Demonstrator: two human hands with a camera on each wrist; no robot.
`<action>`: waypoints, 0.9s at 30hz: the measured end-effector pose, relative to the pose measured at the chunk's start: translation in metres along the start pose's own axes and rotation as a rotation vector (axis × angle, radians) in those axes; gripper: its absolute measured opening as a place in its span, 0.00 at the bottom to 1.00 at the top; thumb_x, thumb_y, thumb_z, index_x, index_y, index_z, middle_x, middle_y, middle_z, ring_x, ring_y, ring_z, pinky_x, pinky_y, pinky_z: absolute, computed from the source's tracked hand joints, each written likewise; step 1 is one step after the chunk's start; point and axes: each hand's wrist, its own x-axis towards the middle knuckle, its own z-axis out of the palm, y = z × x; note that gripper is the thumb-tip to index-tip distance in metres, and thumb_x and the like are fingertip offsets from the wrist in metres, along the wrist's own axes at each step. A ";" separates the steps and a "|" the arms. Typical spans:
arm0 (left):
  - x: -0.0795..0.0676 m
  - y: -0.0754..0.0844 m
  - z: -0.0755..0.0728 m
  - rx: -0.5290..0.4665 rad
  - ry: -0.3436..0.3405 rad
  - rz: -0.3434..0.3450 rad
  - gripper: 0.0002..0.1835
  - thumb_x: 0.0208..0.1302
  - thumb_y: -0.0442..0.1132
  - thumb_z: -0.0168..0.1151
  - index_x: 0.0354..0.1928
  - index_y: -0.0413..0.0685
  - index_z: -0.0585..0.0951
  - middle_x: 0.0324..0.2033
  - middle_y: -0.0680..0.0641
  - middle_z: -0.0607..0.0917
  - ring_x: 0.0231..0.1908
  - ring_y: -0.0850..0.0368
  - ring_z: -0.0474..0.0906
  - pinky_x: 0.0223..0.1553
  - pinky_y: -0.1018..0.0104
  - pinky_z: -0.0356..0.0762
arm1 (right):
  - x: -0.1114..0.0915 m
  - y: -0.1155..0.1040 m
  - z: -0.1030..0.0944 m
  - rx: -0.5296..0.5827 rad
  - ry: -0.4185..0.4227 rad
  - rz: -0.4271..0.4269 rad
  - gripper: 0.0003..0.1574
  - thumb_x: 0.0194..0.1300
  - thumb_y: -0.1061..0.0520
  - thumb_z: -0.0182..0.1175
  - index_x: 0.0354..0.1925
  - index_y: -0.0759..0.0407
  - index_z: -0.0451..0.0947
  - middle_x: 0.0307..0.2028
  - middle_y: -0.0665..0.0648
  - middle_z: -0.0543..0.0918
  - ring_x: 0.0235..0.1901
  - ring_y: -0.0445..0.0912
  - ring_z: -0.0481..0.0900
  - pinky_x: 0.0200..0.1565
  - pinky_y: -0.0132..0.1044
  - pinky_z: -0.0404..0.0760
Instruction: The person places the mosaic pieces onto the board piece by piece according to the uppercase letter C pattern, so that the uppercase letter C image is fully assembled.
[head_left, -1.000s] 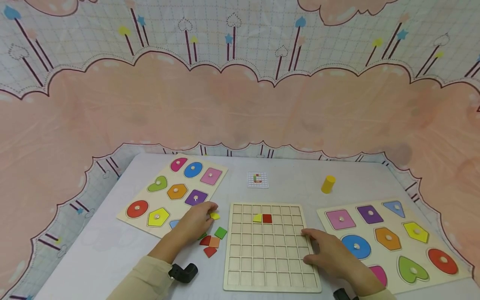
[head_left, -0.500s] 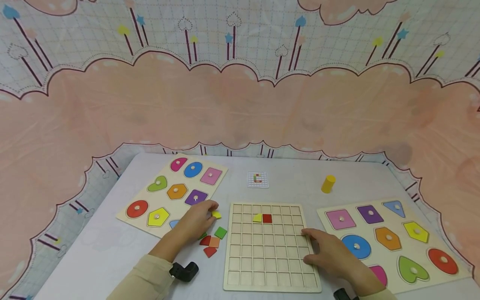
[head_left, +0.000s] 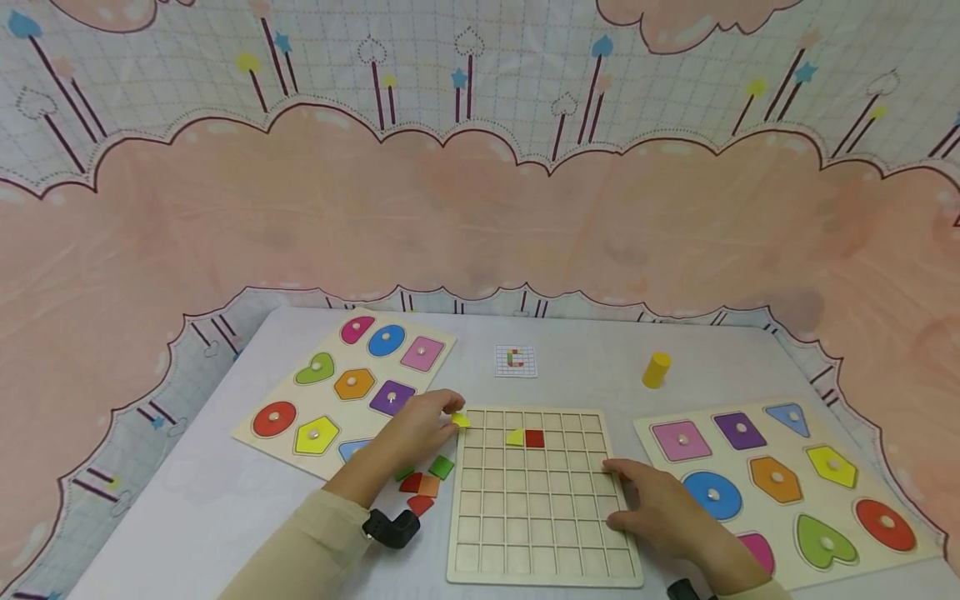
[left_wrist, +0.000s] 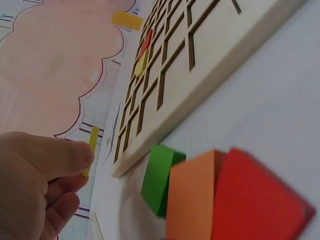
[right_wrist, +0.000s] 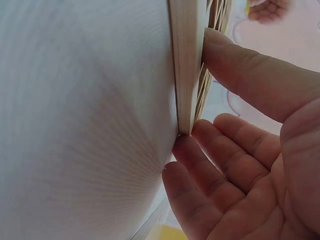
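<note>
My left hand [head_left: 417, 429] pinches a thin yellow tile [left_wrist: 91, 147] between thumb and fingers. It is over the far left corner of the wooden grid board [head_left: 506, 529]; whether it touches the board I cannot tell. In the board's second row lie a yellow tile [head_left: 515, 437] with one curved side and a red square tile [head_left: 535, 439], side by side. At the board's right edge, my right hand [head_left: 660, 504] holds the frame, thumb [right_wrist: 235, 62] on top and fingertips against the side. Below the left hand lie loose tiles: green [head_left: 442, 467], orange [head_left: 428, 486] and red [head_left: 420, 505].
Knobbed shape-puzzle boards lie left [head_left: 288, 392] and right [head_left: 806, 542] of the grid board. A small card [head_left: 525, 371] with a coloured tile pattern lies behind it. A yellow cylinder [head_left: 656, 371] stands at the back right. A patterned cloth [head_left: 480, 225] hangs behind the table.
My left hand has moved right and slightly away with the yellow tile, from beside the left puzzle board to the grid board's far left corner. The right hand has stayed put.
</note>
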 end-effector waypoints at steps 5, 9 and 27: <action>0.006 0.008 0.006 -0.009 -0.034 0.025 0.18 0.67 0.35 0.66 0.58 0.45 0.79 0.52 0.47 0.83 0.55 0.50 0.77 0.58 0.54 0.77 | 0.000 0.000 0.001 -0.004 0.005 -0.004 0.42 0.49 0.55 0.78 0.62 0.58 0.76 0.60 0.61 0.78 0.62 0.62 0.73 0.60 0.62 0.71; 0.010 0.014 0.013 -0.035 -0.055 0.038 0.18 0.66 0.33 0.66 0.57 0.44 0.79 0.51 0.46 0.84 0.55 0.49 0.78 0.57 0.55 0.77 | 0.001 0.001 0.001 -0.012 0.002 -0.003 0.43 0.49 0.54 0.78 0.63 0.58 0.76 0.60 0.61 0.78 0.62 0.61 0.73 0.60 0.61 0.71; 0.033 0.046 0.038 -0.074 -0.079 0.216 0.15 0.64 0.30 0.66 0.53 0.40 0.80 0.48 0.45 0.84 0.50 0.50 0.80 0.56 0.57 0.78 | 0.001 0.000 0.000 0.002 0.005 -0.005 0.42 0.49 0.55 0.78 0.62 0.58 0.76 0.61 0.60 0.78 0.63 0.61 0.72 0.61 0.61 0.70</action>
